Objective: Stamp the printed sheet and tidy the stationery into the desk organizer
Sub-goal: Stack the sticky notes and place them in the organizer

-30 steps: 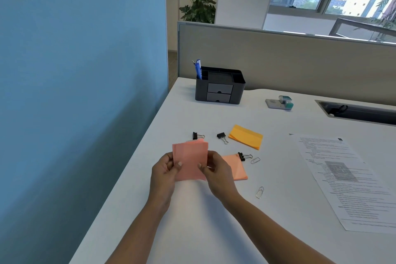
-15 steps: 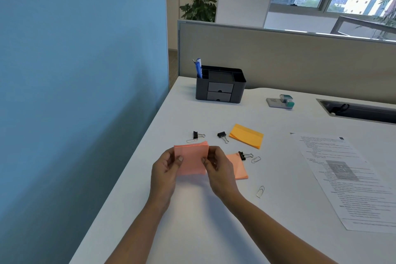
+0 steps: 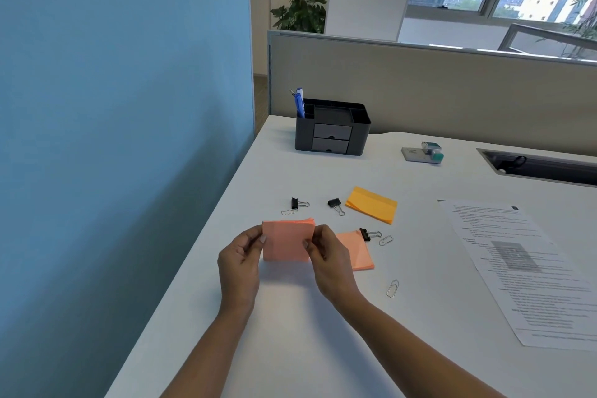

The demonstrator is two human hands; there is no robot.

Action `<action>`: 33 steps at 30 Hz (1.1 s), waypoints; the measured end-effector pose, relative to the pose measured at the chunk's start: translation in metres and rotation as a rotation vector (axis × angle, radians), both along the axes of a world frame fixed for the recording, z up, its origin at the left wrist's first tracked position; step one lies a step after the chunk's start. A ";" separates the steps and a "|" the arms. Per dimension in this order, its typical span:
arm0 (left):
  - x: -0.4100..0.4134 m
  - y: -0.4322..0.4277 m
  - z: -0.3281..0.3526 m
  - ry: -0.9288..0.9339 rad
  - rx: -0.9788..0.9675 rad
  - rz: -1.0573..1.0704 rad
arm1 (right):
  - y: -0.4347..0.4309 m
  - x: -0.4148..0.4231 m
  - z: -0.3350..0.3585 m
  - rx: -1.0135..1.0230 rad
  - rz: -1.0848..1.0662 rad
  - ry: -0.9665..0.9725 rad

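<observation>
Pink paper is the matter of the moment: a pink sticky-note pad is held up just above the white desk. The left hand pinches its left edge and the right hand pinches its right edge, each with the thumb on the face and the fingers curled behind. This looks like the tidying half of the task, with the pad squared up between both hands before it goes away. A second pink pad lies flat just beside the right hand, and an orange pad sits farther back. Three black binder clips and three wire paper clips are scattered around them. The desk organizer stands well apart at the back of the desk, with a blue pen upright in its left corner and both small drawers closed. The printed sheet lies to the right and the stamp rests behind it, neither one touched; whether the sheet bears a mark cannot be told. The next move probably calls for a long reach forward to lower the pad into an open top compartment. The wide middle one seems the likeliest fit. The pad should be kept level so that the loose sheets do not fan out.
</observation>
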State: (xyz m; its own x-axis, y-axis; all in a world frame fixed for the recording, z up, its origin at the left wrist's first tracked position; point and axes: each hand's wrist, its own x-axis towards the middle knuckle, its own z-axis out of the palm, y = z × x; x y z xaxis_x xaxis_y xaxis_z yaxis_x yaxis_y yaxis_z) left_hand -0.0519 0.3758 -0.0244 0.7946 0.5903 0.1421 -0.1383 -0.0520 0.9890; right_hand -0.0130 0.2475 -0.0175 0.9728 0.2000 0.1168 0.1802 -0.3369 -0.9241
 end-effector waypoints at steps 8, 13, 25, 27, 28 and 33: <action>-0.002 0.000 -0.004 0.064 0.106 0.010 | 0.000 0.003 0.000 -0.015 0.007 0.022; 0.000 -0.002 -0.003 0.103 0.131 0.026 | 0.000 0.004 0.000 -0.035 -0.011 0.022; 0.069 -0.012 0.040 0.107 0.208 -0.025 | -0.012 0.059 0.029 -0.038 -0.117 -0.093; 0.093 -0.016 0.050 0.091 0.232 -0.052 | -0.017 0.082 0.039 -0.009 -0.165 -0.105; 0.105 -0.018 0.055 0.082 0.240 -0.070 | -0.020 0.094 0.045 0.005 -0.189 -0.102; 0.180 -0.026 0.075 0.057 0.391 -0.131 | -0.037 0.160 0.070 -0.023 -0.264 -0.126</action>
State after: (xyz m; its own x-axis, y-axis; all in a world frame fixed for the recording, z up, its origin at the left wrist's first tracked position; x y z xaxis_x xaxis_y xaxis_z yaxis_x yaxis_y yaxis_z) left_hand 0.1283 0.3500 0.0510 0.8722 0.3941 0.2897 -0.1146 -0.4112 0.9043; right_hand 0.1470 0.2107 0.0525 0.9697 -0.0544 0.2381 0.1960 -0.4083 -0.8916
